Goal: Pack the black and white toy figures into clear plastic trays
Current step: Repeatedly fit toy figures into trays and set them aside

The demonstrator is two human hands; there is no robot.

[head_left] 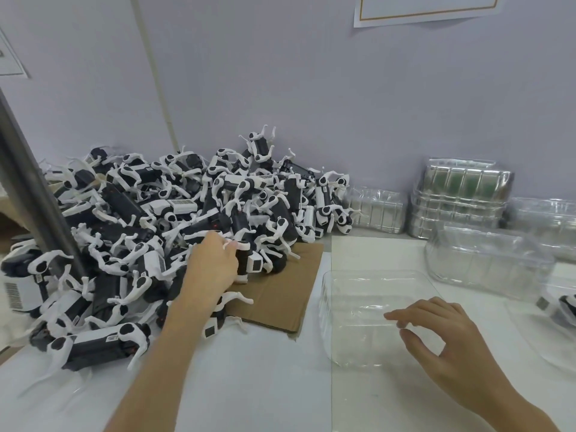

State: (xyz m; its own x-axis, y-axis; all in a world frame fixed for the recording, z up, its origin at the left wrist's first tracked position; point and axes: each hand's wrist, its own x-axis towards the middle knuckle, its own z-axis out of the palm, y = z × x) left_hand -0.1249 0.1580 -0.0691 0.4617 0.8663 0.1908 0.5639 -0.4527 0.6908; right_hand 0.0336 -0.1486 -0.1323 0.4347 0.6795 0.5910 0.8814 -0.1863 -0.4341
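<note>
- Toy figure point(253, 261): a black-and-white robot dog at the near edge of the pile point(187, 198), over the cardboard sheet point(280, 294). The left hand point(215, 263) curls its fingers round the body.
- Handling, as judged: light, rigid plastic. The thin white legs probably snag and snap, so take it by the blocky trunk.
- Right hand point(442, 335): fingers relaxed and half-spread, holding nothing, over the clear plastic tray point(349, 307); contact unclear.
- Beyond: stacked trays point(461, 198) by the wall.
</note>
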